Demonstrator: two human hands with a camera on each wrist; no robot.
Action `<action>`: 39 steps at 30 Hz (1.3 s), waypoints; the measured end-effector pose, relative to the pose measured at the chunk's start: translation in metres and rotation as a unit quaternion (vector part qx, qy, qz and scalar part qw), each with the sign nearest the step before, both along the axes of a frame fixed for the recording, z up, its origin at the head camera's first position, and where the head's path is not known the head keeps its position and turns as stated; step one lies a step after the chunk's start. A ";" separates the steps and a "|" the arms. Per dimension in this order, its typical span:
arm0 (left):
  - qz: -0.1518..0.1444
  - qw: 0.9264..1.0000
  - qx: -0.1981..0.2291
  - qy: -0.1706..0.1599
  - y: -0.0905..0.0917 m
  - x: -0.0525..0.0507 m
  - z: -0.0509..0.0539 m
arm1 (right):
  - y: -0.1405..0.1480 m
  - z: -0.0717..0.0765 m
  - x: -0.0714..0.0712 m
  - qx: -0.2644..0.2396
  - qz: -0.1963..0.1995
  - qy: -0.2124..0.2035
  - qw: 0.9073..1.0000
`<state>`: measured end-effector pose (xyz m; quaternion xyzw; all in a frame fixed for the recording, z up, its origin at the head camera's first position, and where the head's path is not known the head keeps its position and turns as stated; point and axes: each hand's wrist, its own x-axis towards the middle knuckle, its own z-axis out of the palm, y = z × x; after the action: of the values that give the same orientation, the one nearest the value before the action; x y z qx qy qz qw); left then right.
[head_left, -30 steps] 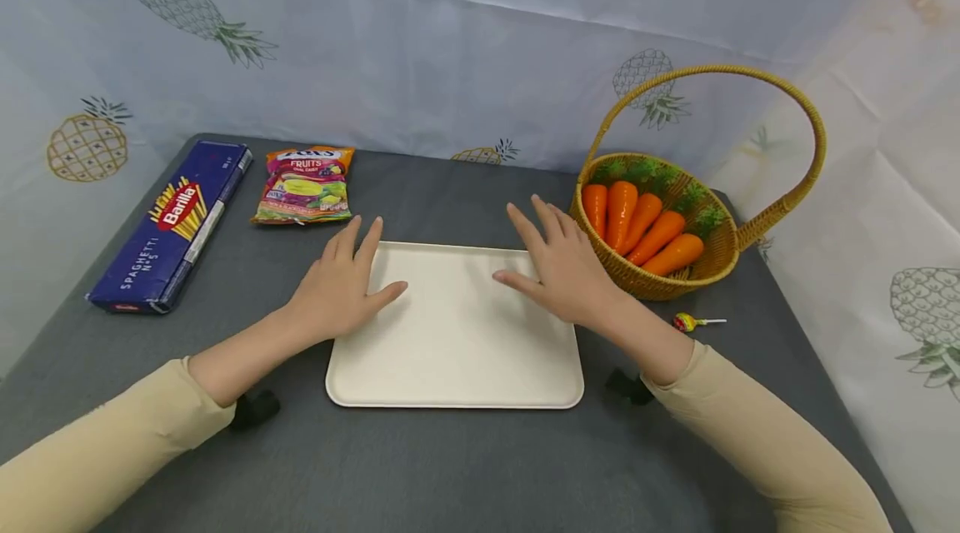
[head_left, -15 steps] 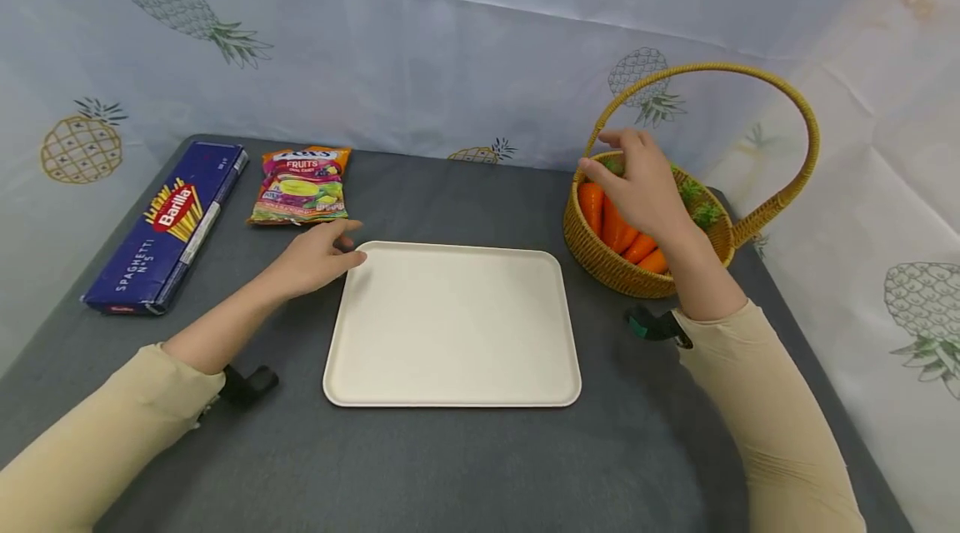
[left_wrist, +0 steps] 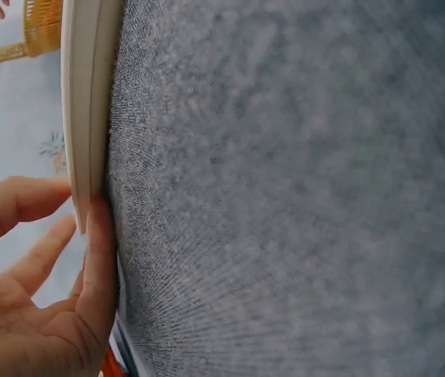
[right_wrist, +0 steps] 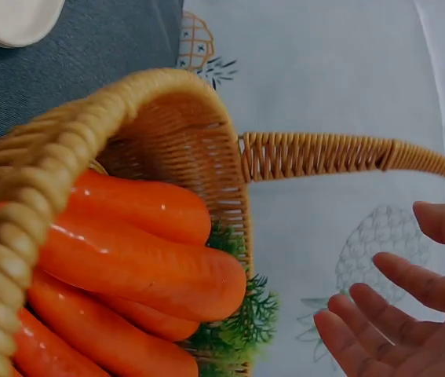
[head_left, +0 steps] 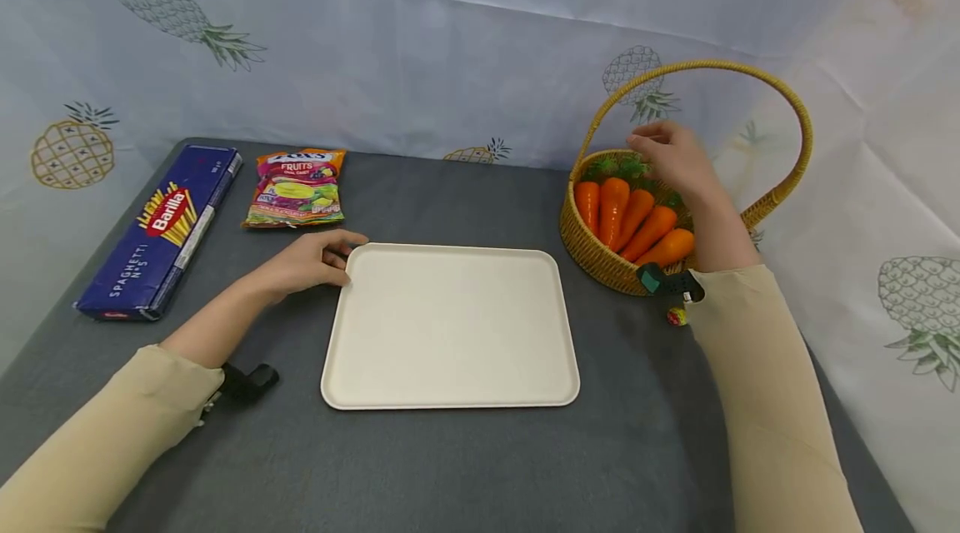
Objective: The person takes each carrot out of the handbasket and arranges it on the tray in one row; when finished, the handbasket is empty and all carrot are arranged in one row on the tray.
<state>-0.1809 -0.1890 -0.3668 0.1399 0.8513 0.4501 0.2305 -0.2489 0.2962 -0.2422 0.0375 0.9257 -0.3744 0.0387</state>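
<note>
A cream rectangular tray (head_left: 450, 329) lies flat on the dark table. At its far left corner my left hand (head_left: 300, 265) pinches the rim; in the left wrist view, thumb and finger meet the tray edge (left_wrist: 86, 86) from opposite faces. My right hand (head_left: 678, 160) hovers over the back of a wicker basket (head_left: 588, 251), below its tall handle. Several orange carrots (head_left: 636, 216) with green tops lie in the basket. In the right wrist view the fingers (right_wrist: 418, 284) are spread, apart from the carrots and holding nothing.
A blue spaghetti box (head_left: 161, 225) lies at the far left, with a colourful candy bag (head_left: 296, 190) to its right. A lollipop (head_left: 677, 316) sits in front of the basket, partly hidden by the right sleeve. Pineapple-print cloth (head_left: 450, 33) hangs behind the table.
My right hand has gone from above the tray up and right to over the basket. My left hand has drawn back left from over the tray and now pinches its far left corner.
</note>
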 end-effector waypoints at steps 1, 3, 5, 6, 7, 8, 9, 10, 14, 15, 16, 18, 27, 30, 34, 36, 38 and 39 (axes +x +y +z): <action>-0.002 1.000 0.000 0.002 0.000 0.000 0.000 | 0.002 0.000 -0.002 -0.007 -0.005 -0.006 1.000; -0.003 1.000 0.001 0.000 0.000 0.000 -0.001 | 0.005 0.000 -0.006 -0.014 -0.015 -0.019 1.000; -0.003 1.000 -0.001 -0.001 0.000 0.000 -0.001 | 0.007 -0.001 -0.009 -0.013 -0.021 -0.030 0.999; -0.003 1.000 -0.001 -0.001 0.000 0.000 -0.002 | 0.008 -0.002 -0.010 -0.014 -0.023 -0.038 0.999; -0.002 1.000 -0.002 -0.001 -0.001 0.000 -0.003 | 0.010 -0.003 -0.012 -0.014 -0.024 -0.046 0.999; -0.002 1.000 -0.002 -0.001 -0.001 -0.001 -0.004 | 0.012 -0.004 -0.013 -0.016 -0.025 -0.056 0.998; -0.001 1.000 0.000 -0.001 -0.002 -0.001 -0.004 | 0.014 -0.005 -0.015 -0.020 -0.024 -0.069 0.997; -0.001 1.000 0.001 -0.001 -0.002 -0.001 -0.005 | 0.015 -0.006 -0.017 -0.028 -0.023 -0.081 0.996; 0.002 1.000 0.007 -0.004 -0.004 -0.002 -0.007 | 0.023 -0.010 -0.025 -0.068 -0.017 -0.137 0.988; 0.003 1.000 0.008 -0.005 -0.005 -0.002 -0.007 | 0.025 -0.010 -0.027 -0.078 -0.017 -0.151 0.985; 0.003 1.000 0.009 -0.005 -0.005 -0.002 -0.007 | 0.027 -0.011 -0.028 -0.089 -0.017 -0.165 0.982; 0.004 1.000 0.010 -0.005 -0.005 -0.002 -0.008 | 0.030 -0.012 -0.030 -0.106 -0.015 -0.192 0.976; -0.002 1.000 0.022 -0.002 -0.006 -0.002 -0.011 | 0.039 -0.022 -0.030 -0.108 0.000 -0.241 0.964; -0.003 1.000 0.022 0.000 -0.005 -0.002 -0.011 | 0.040 -0.025 -0.030 -0.099 -0.003 -0.246 0.964; -0.003 1.000 0.019 -0.001 -0.006 -0.002 -0.011 | 0.042 -0.029 -0.029 -0.086 0.011 -0.267 0.960; -0.003 1.000 0.019 -0.001 -0.006 -0.001 -0.011 | 0.042 -0.030 -0.028 -0.084 0.024 -0.281 0.956; -0.003 1.000 0.019 -0.001 -0.006 -0.001 -0.011 | 0.040 -0.030 -0.026 -0.085 0.031 -0.287 0.954; -0.003 1.000 0.019 -0.001 -0.007 -0.001 -0.011 | 0.040 -0.030 -0.025 -0.084 0.034 -0.290 0.953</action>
<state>-0.1818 -0.1956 -0.3782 0.1462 0.8420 0.4654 0.2302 -0.2742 0.3361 -0.2720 0.1093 0.8406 -0.4222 0.3212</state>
